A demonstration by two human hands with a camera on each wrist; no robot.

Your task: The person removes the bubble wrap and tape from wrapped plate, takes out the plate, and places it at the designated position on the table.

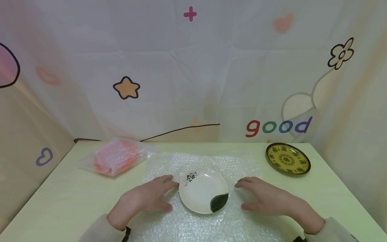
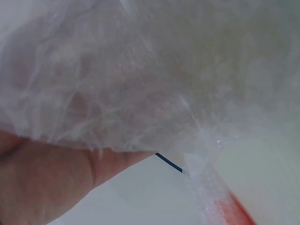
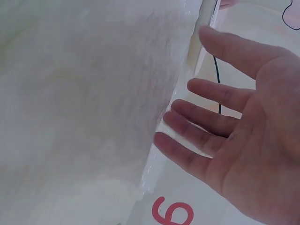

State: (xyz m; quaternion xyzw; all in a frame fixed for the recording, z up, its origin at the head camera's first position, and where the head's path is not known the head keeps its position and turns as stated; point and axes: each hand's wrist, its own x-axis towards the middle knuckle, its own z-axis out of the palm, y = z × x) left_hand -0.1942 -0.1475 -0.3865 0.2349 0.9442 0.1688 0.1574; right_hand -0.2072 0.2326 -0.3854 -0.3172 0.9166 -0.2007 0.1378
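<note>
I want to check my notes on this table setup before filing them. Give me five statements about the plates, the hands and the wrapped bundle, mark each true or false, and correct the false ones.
1. The white plate lies on bubble wrap, to the left of the yellow plate in the head view. True.
2. The yellow plate is plain, without any pattern. False: it bears dark motifs.
3. The white plate lies between the left hand and the right hand. True.
4. The right hand grips the white plate. False: its fingers are apart from the plate.
5. The wrapped pink bundle lies toward the left side of the table in the head view. True.
</note>
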